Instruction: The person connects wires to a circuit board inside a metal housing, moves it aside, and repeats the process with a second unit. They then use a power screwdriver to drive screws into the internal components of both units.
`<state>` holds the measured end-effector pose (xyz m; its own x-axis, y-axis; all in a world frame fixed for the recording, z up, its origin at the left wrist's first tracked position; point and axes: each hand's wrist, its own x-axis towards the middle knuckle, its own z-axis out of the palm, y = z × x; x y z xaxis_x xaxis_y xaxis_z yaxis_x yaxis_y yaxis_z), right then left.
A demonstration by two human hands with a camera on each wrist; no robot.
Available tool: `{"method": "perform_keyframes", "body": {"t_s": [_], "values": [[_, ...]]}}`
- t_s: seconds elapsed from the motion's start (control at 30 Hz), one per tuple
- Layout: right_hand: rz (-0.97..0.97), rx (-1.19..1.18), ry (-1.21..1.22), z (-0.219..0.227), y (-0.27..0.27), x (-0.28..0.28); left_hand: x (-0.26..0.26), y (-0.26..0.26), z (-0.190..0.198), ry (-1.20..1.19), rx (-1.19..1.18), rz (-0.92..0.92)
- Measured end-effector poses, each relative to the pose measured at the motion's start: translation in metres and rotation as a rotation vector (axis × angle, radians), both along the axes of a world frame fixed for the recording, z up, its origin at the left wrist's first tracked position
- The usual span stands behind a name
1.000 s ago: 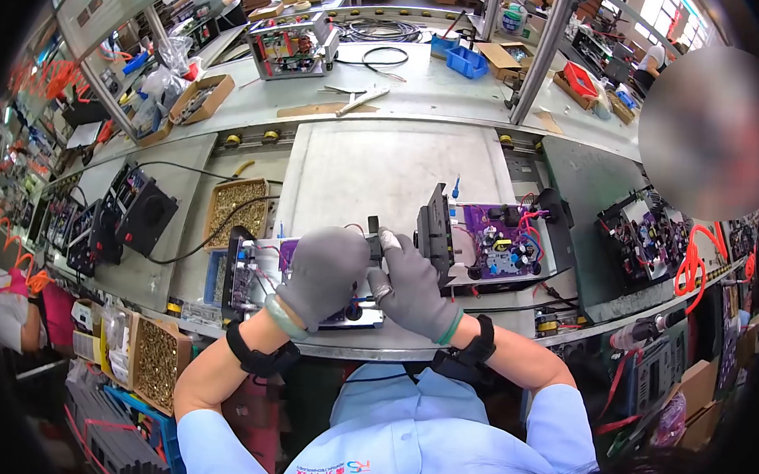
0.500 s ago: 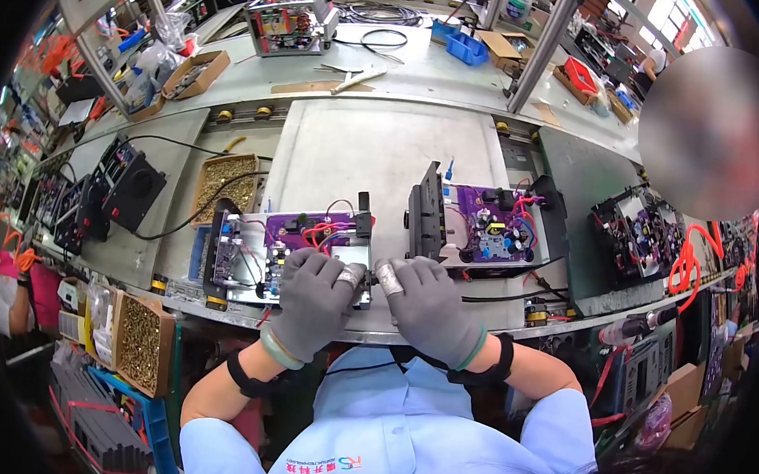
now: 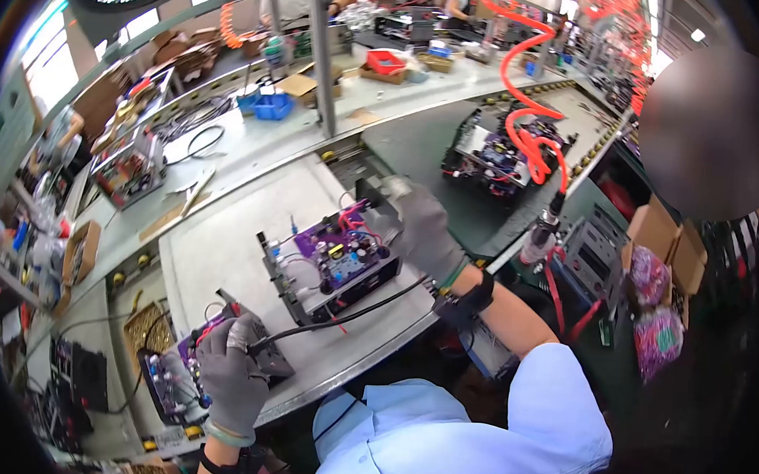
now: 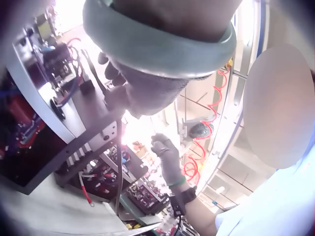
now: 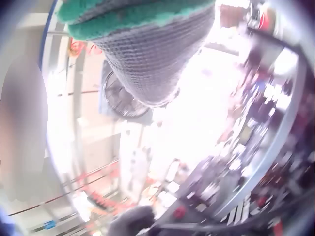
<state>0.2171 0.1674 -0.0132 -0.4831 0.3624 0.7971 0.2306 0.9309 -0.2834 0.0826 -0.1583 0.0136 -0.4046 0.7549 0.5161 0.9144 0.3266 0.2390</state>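
My left gloved hand [image 3: 233,379] grips the upright black end panel [image 3: 274,360] of the left open-topped electronic unit [image 3: 165,389]. In the left wrist view its fingertips [image 4: 118,96] are at that panel's edge, beside a black cable [image 4: 119,172]. My right gloved hand [image 3: 427,231], motion-blurred, is at the right end of a second unit with a purple circuit board [image 3: 336,248]. Its fingers overlap that unit's dark end panel [image 3: 369,193] in the head view; I cannot tell whether they hold it. The black cable runs from the left panel past the second unit's front.
A third unit [image 3: 495,153] sits on the dark surface at right, under a coiled orange hose [image 3: 530,142] leading to a power screwdriver [image 3: 541,237]. At left are a box of small brass-coloured parts [image 3: 147,328] and a black unit [image 3: 81,371]. A metal post [image 3: 324,58] stands behind.
The head view has swung to the right. My right hand has moved away from the left hand to the second unit's right end. My left hand has shifted onto the left unit's end panel.
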Motion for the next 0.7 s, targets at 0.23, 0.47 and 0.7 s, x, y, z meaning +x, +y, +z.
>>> {"method": "perform_keyframes", "body": {"t_s": [0.23, 0.47, 0.7], "values": [[-0.107, -0.607, -0.214, -0.057, -0.027, 0.009, -0.014, -0.023, -0.002, -0.149, -0.084, -0.170], [0.636, -1.166, -0.091, -0.081, -0.052, 0.008, -0.023, -0.053, -0.019, -0.286, -0.045, 0.039], [-0.307, -0.476, -0.980, -0.190, 0.110, 0.051, -0.037, -0.080, -0.050, 0.046, -0.034, 0.302]]}}
